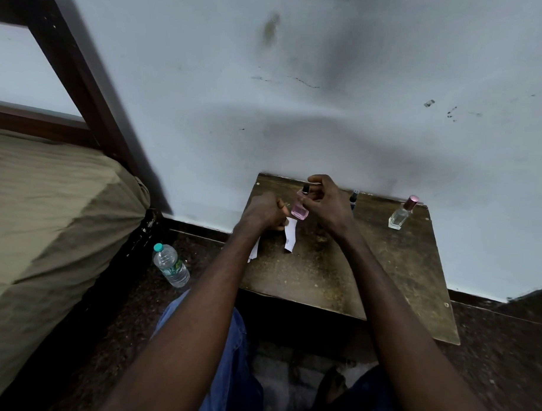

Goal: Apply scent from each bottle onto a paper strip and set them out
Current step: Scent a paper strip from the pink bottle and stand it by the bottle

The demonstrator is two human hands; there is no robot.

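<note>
My right hand (323,204) grips a small pink perfume bottle (300,210) with a black nozzle, held just above the worn wooden table (338,275). My left hand (265,212) is curled beside it and pinches a white paper strip (290,236) that hangs down below the bottle. Another white strip (253,254) lies at the table's left edge, partly hidden by my left forearm. A clear bottle with a pink cap (402,212) stands at the back right. A dark blue bottle (353,198) stands against the wall behind my right hand.
The table stands against a pale wall. A plastic water bottle (170,265) lies on the dark floor to the left, next to a bed with an olive cover (48,213). My knees in blue trousers are below the table's front edge.
</note>
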